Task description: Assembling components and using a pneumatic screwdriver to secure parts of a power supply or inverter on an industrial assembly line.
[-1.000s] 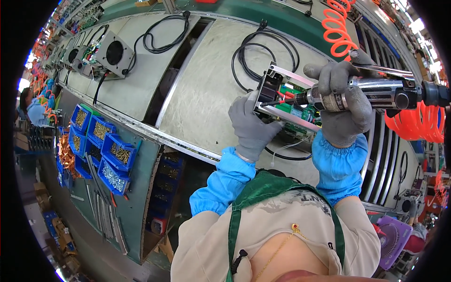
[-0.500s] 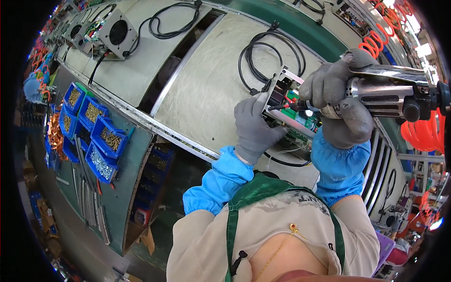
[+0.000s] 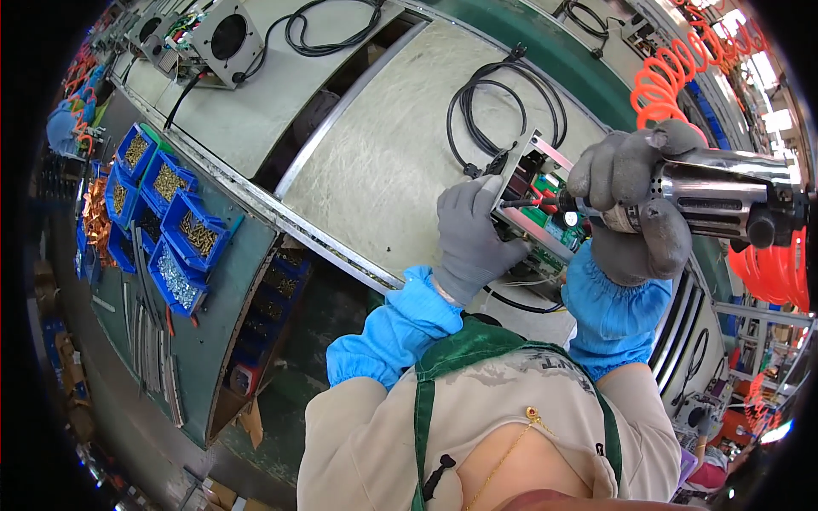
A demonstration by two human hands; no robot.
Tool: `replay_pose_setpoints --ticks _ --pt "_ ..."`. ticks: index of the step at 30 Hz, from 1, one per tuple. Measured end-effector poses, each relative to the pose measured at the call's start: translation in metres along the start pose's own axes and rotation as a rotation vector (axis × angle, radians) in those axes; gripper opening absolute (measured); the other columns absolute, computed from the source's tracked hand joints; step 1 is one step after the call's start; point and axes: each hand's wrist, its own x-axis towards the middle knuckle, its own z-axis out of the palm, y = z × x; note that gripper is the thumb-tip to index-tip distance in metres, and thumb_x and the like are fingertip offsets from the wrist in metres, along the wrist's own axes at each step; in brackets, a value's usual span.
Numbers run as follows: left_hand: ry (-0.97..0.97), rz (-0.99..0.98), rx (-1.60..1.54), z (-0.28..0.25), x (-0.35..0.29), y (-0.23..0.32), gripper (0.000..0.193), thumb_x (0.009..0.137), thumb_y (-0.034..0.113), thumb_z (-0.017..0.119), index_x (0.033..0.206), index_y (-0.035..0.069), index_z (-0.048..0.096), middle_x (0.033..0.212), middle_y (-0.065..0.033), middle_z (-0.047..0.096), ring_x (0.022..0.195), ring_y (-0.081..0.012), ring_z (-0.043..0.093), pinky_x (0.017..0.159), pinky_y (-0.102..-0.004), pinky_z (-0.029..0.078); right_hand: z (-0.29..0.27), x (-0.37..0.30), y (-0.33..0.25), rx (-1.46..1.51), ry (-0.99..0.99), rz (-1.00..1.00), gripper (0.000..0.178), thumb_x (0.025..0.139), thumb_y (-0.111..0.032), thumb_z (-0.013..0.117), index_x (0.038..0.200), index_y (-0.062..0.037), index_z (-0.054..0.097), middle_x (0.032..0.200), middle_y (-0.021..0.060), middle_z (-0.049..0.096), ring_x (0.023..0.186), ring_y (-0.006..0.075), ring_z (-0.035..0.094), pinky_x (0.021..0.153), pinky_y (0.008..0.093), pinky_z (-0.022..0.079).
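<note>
My right hand (image 3: pixel 635 192), in a grey glove, is wrapped round a silver pneumatic screwdriver (image 3: pixel 716 196) lying level and pointing left. Its dark, red-marked bit (image 3: pixel 532 203) reaches the left end of an open metal chassis (image 3: pixel 543 236). Inside the chassis show a green circuit board (image 3: pixel 573 234) and red and black parts. My left hand (image 3: pixel 477 234), gloved as well, steadies the chassis at its left end, fingers on the edge plate and thumb stretched toward the near side. Whether a screw sits at the bit tip is too small to tell.
A coiled black power cord (image 3: pixel 464 115) lies behind the chassis. At left stand blue bins (image 3: pixel 189 234) of screws beside metal strips (image 3: pixel 153 358). Another fan unit (image 3: pixel 226 43) sits on the far-left pallet. An orange coiled air hose (image 3: pixel 660 85) hangs at right; a gap separates the pallets.
The chassis, both hands and the screwdriver appear slightly farther right and lower, partly from a shift of the view. The bit stays at the chassis's left end, and both grips look unchanged.
</note>
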Motion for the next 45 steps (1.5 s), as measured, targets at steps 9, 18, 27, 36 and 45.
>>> replay_pose_setpoints --ticks 9,18,27,36,45 --pt "0.013 0.005 -0.007 0.000 0.000 -0.002 0.083 0.043 0.027 0.082 0.117 0.003 0.050 0.108 -0.0125 0.055 0.100 -0.0305 0.053 0.088 -0.0438 0.038 0.003 0.005 0.004 -0.077 -0.027 0.035 0.042 0.078 -0.015 0.060 0.115 -0.0042 0.045 0.054 -0.0024 0.040 0.046 0.0118 0.039 0.048 0.0292 0.038" --pt "-0.035 -0.014 -0.006 -0.005 -0.002 0.001 0.085 0.046 0.027 0.083 0.120 0.003 0.047 0.111 -0.0135 0.054 0.100 -0.0309 0.053 0.088 -0.0434 0.038 0.014 0.010 0.003 -0.001 0.078 0.161 0.046 0.066 0.008 0.063 0.111 0.0036 0.053 0.073 0.0128 0.060 0.058 0.0200 0.059 0.062 0.0384 0.056" --pt "-0.132 -0.456 -0.368 -0.059 -0.028 -0.055 0.049 0.076 0.019 0.070 0.119 0.001 0.054 0.107 -0.0161 0.059 0.097 -0.0280 0.059 0.086 -0.0364 0.047 0.010 0.013 0.009 -0.008 0.167 0.090 0.053 0.068 0.001 0.062 0.119 0.0055 0.048 0.064 0.0059 0.054 0.052 0.0157 0.052 0.072 0.0424 0.053" --pt "-0.620 -0.324 0.257 -0.095 -0.093 -0.130 0.027 0.082 0.018 0.064 0.108 0.013 0.066 0.096 -0.0102 0.061 0.089 -0.0287 0.059 0.075 -0.0387 0.050 0.005 0.012 -0.008 -0.139 -0.138 0.067 0.064 0.076 -0.013 0.054 0.135 0.0032 0.033 0.053 -0.0056 0.040 0.046 0.0087 0.042 0.080 0.0434 0.050" --pt "-0.577 -0.415 -0.216 -0.076 -0.074 -0.100 0.018 0.090 0.020 0.058 0.097 0.003 0.061 0.088 -0.0098 0.062 0.075 -0.0205 0.060 0.070 -0.0304 0.048 -0.025 -0.029 -0.098 -0.098 -0.037 -0.166 0.063 0.076 -0.026 0.065 0.131 -0.0068 0.043 0.054 -0.0128 0.041 0.048 0.0015 0.042 0.067 0.0243 0.033"
